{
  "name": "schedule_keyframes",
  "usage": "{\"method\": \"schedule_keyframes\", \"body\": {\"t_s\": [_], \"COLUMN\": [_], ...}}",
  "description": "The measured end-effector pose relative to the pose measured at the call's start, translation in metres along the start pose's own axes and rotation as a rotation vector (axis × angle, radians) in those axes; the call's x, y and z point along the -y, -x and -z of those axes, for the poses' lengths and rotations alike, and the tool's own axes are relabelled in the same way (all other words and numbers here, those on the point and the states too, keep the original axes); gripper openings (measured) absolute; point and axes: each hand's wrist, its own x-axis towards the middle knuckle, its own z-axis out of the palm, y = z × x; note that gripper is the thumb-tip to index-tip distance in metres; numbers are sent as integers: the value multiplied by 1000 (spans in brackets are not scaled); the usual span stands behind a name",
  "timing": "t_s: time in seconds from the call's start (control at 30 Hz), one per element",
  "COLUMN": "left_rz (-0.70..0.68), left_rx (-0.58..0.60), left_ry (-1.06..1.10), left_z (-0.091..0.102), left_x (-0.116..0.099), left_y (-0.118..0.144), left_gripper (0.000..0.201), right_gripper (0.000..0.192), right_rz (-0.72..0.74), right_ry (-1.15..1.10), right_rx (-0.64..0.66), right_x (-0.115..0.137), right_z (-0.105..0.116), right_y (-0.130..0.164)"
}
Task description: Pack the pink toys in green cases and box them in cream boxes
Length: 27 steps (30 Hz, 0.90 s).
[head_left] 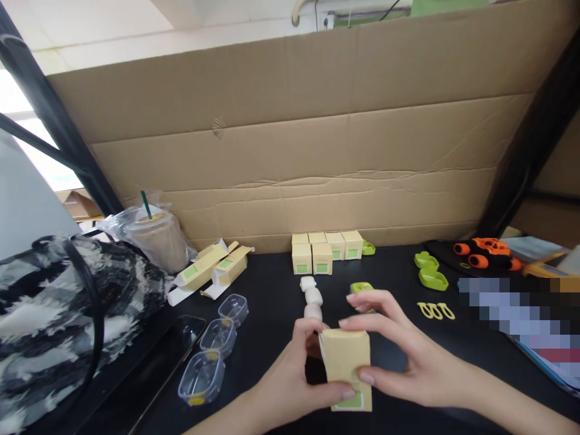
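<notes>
A small pale-yellow carton (347, 365) with a green label at its lower end is held upright over the black table (272, 290), low in the middle of the view. My left hand (290, 377) grips its left side and bottom. My right hand (401, 356) covers its top and right side with the fingers curled over it. Just behind the carton lie several small white rounded pieces (312, 299) in a row and a green plastic part (361, 288).
A group of closed yellow cartons (324, 249) stands at the cardboard wall (290, 151). Flat unfolded cartons (212, 266), clear plastic shells (212, 350), an iced drink in a bag (156, 238) and a patterned bag (49, 308) are left. Green parts (429, 270), yellow rings (435, 310) and orange pieces (484, 252) are right.
</notes>
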Motion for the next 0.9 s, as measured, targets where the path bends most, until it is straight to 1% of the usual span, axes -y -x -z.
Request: {"method": "schedule_keyframes", "body": {"t_s": [0.07, 0.17, 0.23, 0.3, 0.33, 0.4, 0.43, 0.5, 0.53, 0.57, 0.63, 0.7, 0.73, 0.8, 0.9], "left_rz": [-43, -168, -204, -177, -161, -127, -110, -85, -73, -54, -5, 30, 28, -10, -54], "left_rx": [-6, 6, 32, 54, 73, 119, 134, 153, 153, 146, 121, 80, 67, 55, 43], "left_ry": [-85, -150, -150, -135, -115, -36, 7, 56, 54, 34, -19, -57, -77, -115, -139], "left_z": [1, 2, 3, 5, 7, 9, 10, 9, 8, 7, 3, 0, 0, -1, -1], "left_x": [1, -1, -5, -10, -12, -15, -17, -19, -20, -20, -21, -21, -20, -19, -15], "left_y": [1, -1, -2, -2, -2, -2, -1, 0, 1, 2, 4, 4, 4, 4, 2], "left_gripper": [55, 48, 45, 45, 43, 34, 32, 39, 42, 46, 57, 65, 64, 57, 46], "right_gripper": [40, 36, 31, 16, 15, 30, 33, 23, 15, 13, 30, 43, 45, 44, 40], "right_rz": [123, 247, 267, 258, 246, 198, 162, 83, 33, -28, -181, -340, -394, -440, -433], "right_ry": [5, 111, 162, 130, 91, 4, -31, -55, -49, -39, -40, -56, -61, -50, -37], "right_rx": [69, 139, 170, 204, 224, 283, 313, 366, 390, 411, 439, 436, 425, 390, 347], "right_x": [2, 7, 10, 13, 14, 16, 17, 20, 21, 22, 23, 23, 22, 20, 16], "right_z": [3, 6, 9, 14, 17, 24, 26, 30, 30, 29, 26, 21, 18, 14, 12], "right_y": [0, 0, -1, -2, -3, -6, -7, -9, -9, -9, -9, -7, -6, -5, -4]}}
